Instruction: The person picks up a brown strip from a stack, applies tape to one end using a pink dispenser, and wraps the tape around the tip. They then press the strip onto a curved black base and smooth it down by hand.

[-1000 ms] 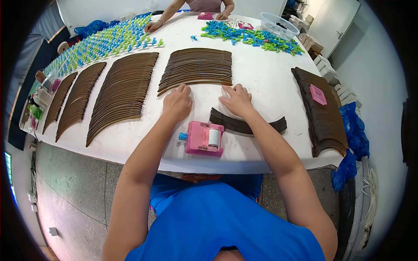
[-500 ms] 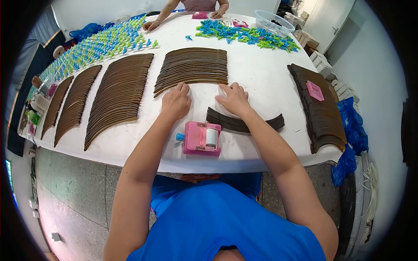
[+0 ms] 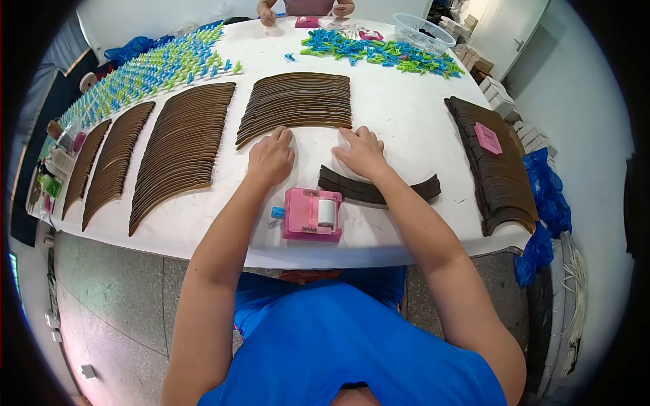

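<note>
My left hand [image 3: 271,158] rests at the near edge of the middle stack of dark curved strips [image 3: 298,98], its fingers curled together; whether they grip anything is hidden. At the stack's near right corner is my right hand [image 3: 361,153], thumb and forefinger apart, with the forefinger touching the edge. A separate dark curved piece [image 3: 365,190] lies partly under my right forearm. Between my forearms sits a pink dispenser [image 3: 301,216] with a white roll [image 3: 326,212] and a blue clip [image 3: 277,212] at its left side.
Further stacks of strips [image 3: 186,139] fan out at left. A dark pile [image 3: 491,162] with a pink frame [image 3: 487,139] lies at right. Blue and green clips [image 3: 379,51] lie beyond, near a clear basket [image 3: 424,32]. More clips [image 3: 156,64] stand back left. A person's hands [image 3: 269,18] show opposite.
The person opposite has drawn one hand back from the left-hand clips toward their body. My hands keep nearly the same places by the stack; the view has shifted slightly.
</note>
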Demonstrator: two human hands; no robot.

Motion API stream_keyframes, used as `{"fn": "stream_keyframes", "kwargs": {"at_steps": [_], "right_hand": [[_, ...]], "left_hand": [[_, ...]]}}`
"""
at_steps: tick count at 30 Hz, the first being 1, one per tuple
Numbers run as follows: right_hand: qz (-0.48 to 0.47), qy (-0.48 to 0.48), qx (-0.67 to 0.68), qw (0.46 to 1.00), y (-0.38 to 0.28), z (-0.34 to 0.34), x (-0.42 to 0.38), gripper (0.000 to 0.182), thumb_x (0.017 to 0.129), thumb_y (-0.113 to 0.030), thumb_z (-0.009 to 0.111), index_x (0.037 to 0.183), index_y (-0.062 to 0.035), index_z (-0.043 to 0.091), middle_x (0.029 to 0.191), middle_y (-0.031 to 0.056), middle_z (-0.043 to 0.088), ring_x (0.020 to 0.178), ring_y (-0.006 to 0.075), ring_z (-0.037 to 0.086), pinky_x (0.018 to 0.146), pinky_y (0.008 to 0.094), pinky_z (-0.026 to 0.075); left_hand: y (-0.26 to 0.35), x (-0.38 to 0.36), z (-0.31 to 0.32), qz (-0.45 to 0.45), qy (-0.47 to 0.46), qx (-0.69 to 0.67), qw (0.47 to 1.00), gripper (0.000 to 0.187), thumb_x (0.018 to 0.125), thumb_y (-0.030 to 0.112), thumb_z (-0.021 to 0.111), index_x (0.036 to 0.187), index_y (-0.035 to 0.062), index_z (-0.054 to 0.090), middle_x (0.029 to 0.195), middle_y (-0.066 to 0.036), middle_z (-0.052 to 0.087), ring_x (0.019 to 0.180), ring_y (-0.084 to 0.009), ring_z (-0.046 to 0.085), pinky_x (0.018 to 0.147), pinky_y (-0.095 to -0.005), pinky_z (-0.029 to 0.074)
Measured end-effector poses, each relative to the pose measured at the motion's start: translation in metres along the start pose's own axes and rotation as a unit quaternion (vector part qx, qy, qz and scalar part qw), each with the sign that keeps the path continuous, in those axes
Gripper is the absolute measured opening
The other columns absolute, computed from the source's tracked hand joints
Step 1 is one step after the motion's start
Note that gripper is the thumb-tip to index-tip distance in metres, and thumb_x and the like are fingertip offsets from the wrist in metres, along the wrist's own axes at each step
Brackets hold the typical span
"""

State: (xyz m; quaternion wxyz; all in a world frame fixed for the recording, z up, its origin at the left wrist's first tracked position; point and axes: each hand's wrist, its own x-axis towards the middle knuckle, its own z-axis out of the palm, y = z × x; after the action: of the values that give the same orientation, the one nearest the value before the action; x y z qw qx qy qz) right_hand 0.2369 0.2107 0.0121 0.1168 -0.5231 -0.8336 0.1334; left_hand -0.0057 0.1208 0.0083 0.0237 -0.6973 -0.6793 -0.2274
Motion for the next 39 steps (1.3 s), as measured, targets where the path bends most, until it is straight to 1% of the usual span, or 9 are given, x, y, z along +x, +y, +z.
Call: {"fn": "stream_keyframes", "kwargs": {"at_steps": [11,17,20,22,23,28,30,34,39], "right_hand": [[0.008,-0.026,-0.013,1.0,-0.004,-0.005,0.0,0.071,0.093,-0.054,0.064,0.157,-0.0231,0.053,0.145,0.0146,0.051,0.138,0.0336,0.046,0.116,0.0545,0.035],[0.009,-0.022,-0.019,1.0,-0.005,-0.005,0.0,0.071,0.093,-0.053,0.064,0.157,-0.0227,0.053,0.143,0.0148,0.051,0.136,0.0338,0.048,0.116,0.0554,0.035],[0.01,-0.025,-0.019,0.999,-0.005,-0.006,0.001,0.071,0.093,-0.054,0.064,0.157,-0.0229,0.053,0.144,0.0155,0.052,0.137,0.0347,0.048,0.115,0.056,0.036],[-0.001,-0.016,-0.017,1.0,-0.003,-0.002,0.002,0.071,0.094,-0.054,0.063,0.156,-0.0229,0.054,0.145,0.0161,0.052,0.138,0.0354,0.048,0.115,0.0564,0.036],[-0.002,-0.003,-0.018,1.0,-0.001,0.0,0.002,0.071,0.094,-0.055,0.063,0.156,-0.0228,0.054,0.146,0.0167,0.052,0.139,0.036,0.048,0.115,0.0567,0.036],[-0.005,-0.013,-0.028,1.0,-0.001,-0.002,0.003,0.071,0.093,-0.055,0.063,0.156,-0.0232,0.054,0.146,0.0193,0.053,0.138,0.0382,0.049,0.113,0.0584,0.037],[0.0,-0.013,-0.037,0.999,-0.001,-0.002,0.003,0.071,0.093,-0.055,0.063,0.156,-0.0237,0.054,0.145,0.0197,0.053,0.136,0.0392,0.051,0.113,0.0588,0.038],[-0.01,-0.006,-0.038,0.999,0.0,-0.001,0.003,0.07,0.093,-0.054,0.063,0.155,-0.0236,0.054,0.142,0.0195,0.054,0.134,0.0397,0.051,0.112,0.059,0.038],[-0.012,0.003,-0.036,0.999,0.001,0.0,0.003,0.069,0.093,-0.055,0.063,0.154,-0.0233,0.055,0.139,0.0189,0.055,0.131,0.0393,0.053,0.11,0.0589,0.039]], "left_hand": [[0.002,-0.001,-0.002,-0.002,-0.002,0.007,1.0,0.032,0.097,0.022,0.056,0.124,0.0046,0.059,0.136,-0.012,0.062,0.107,-0.039,0.068,0.093,-0.0519,0.054],[0.002,-0.001,0.0,-0.007,-0.004,0.009,1.0,0.032,0.097,0.022,0.055,0.124,0.0049,0.059,0.135,-0.012,0.063,0.109,-0.039,0.068,0.094,-0.0514,0.054],[0.0,-0.002,0.003,-0.002,0.019,0.02,1.0,0.032,0.097,0.022,0.057,0.123,0.0047,0.06,0.133,-0.012,0.064,0.109,-0.0378,0.067,0.093,-0.0508,0.055],[0.003,-0.005,-0.003,-0.014,0.008,0.013,1.0,0.033,0.096,0.022,0.058,0.124,0.0038,0.06,0.126,-0.015,0.067,0.106,-0.0397,0.067,0.093,-0.0509,0.054],[-0.001,-0.007,0.003,0.0,0.053,0.009,0.999,0.031,0.094,0.021,0.062,0.12,0.0033,0.062,0.12,-0.016,0.068,0.104,-0.0392,0.067,0.091,-0.0508,0.054],[-0.006,-0.031,-0.005,-0.064,0.045,0.028,0.997,0.03,0.093,0.022,0.066,0.115,0.0017,0.064,0.12,-0.017,0.068,0.102,-0.0391,0.067,0.09,-0.051,0.055],[-0.009,-0.042,-0.006,-0.098,0.1,0.062,0.988,0.025,0.091,0.022,0.067,0.105,0.0015,0.067,0.114,-0.016,0.069,0.098,-0.0368,0.068,0.085,-0.0508,0.056],[-0.01,-0.049,-0.008,-0.126,0.115,0.072,0.983,0.027,0.092,0.025,0.067,0.106,0.0014,0.067,0.115,-0.016,0.069,0.099,-0.0373,0.068,0.084,-0.0514,0.055],[-0.008,-0.047,-0.007,-0.148,0.102,0.058,0.982,0.033,0.094,0.029,0.066,0.11,0.0009,0.066,0.121,-0.018,0.066,0.1,-0.0375,0.069,0.087,-0.0518,0.053]]}}
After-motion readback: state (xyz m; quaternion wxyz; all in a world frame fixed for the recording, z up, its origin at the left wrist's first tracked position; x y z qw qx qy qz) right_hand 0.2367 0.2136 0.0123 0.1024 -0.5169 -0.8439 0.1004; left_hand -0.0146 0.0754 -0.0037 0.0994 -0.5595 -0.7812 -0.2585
